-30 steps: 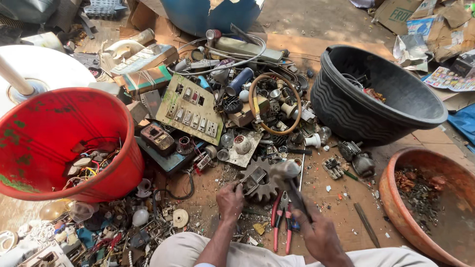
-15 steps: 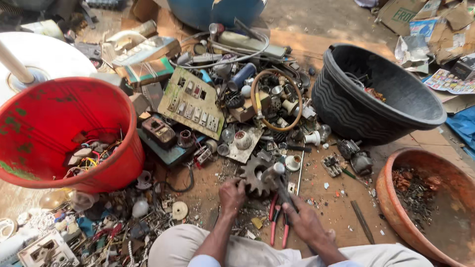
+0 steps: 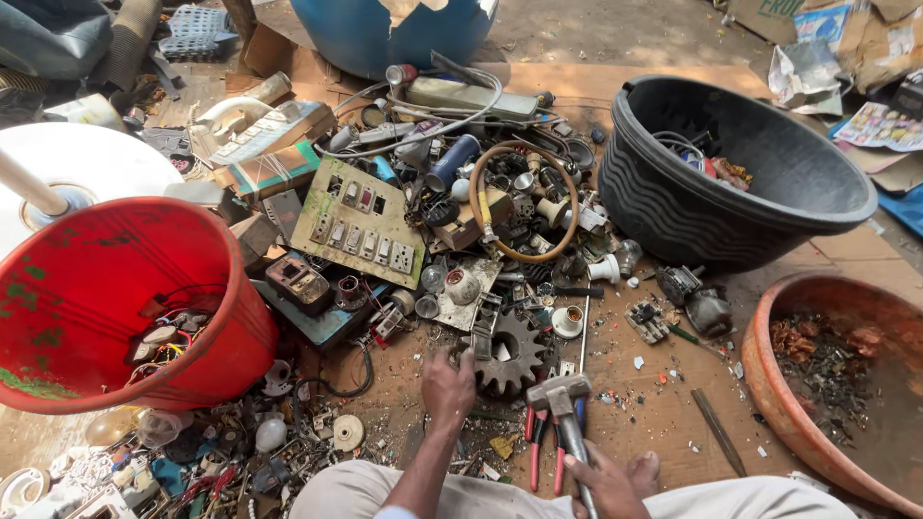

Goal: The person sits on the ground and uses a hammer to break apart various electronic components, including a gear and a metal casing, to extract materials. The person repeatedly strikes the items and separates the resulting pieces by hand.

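Floor [image 3: 663, 404]: bare brown ground carries everything; you sit at its near edge with your knees at the bottom of the view.
Red bucket [image 3: 106, 298]: large, at the left edge of the floor, tilted toward you, with a few wires and small parts inside.
Black tub [image 3: 731, 183]: large ribbed basin at the far right, holding a little scrap and wire.
Clay basin [image 3: 817, 384]: at the right edge, near you, holding dark and rust-coloured fragments.
Blue drum [image 3: 385, 34]: at the far edge, only its lower part in view.
Switch panel [image 3: 361, 231]: pale green board with rows of switches, lying flat in the middle of the scrap pile, just right of the red bucket.
Hose loop [image 3: 524, 202]: tan ring lying on the pile, between the switch panel and the black tub.
Gear wheel [image 3: 514, 360]: dark toothed wheel lying flat on the floor directly ahead of you, with a small metal part lying on its left side.
Hammer [image 3: 562, 404]: metal head just beside the near rim of the gear wheel; handle runs back toward you.
Pliers [image 3: 543, 452]: red-handled, flat on the floor under the hammer handle.
Left hand [image 3: 449, 375]: your grip is closed down on small parts touching the left rim of the gear wheel; what the fingers pinch is hidden.
Right hand [image 3: 606, 485]: your grip is wrapped around the hammer handle, near the bottom edge of the view.
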